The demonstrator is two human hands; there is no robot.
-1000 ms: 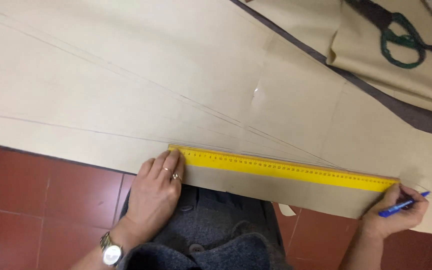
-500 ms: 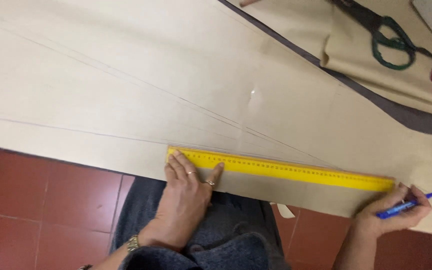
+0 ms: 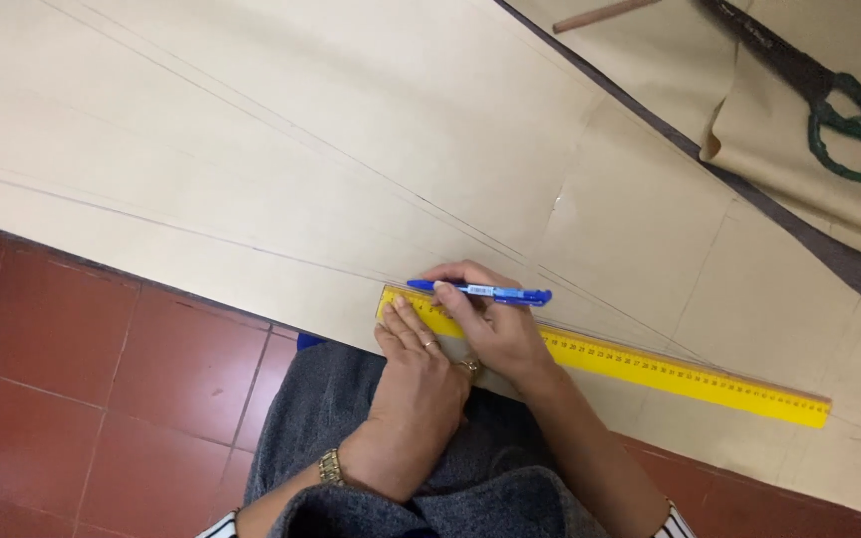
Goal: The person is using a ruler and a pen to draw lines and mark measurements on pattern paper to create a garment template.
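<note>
Head view: a person kneels over tan paper point(image 3: 351, 149).
Left hand point(image 3: 421, 374): fingers flat, pressing the yellow ruler point(image 3: 650, 367) at its left end.
Right hand point(image 3: 495, 324): fingers pinch a blue pen point(image 3: 480, 292) above the ruler's left end.
Scissors point(image 3: 829, 100): far right, well apart.

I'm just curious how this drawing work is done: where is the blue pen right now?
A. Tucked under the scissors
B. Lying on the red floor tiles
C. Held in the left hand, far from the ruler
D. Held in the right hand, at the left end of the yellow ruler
D: the right hand grips the blue pen by the yellow ruler's left end, while the left hand presses that end down.
</note>
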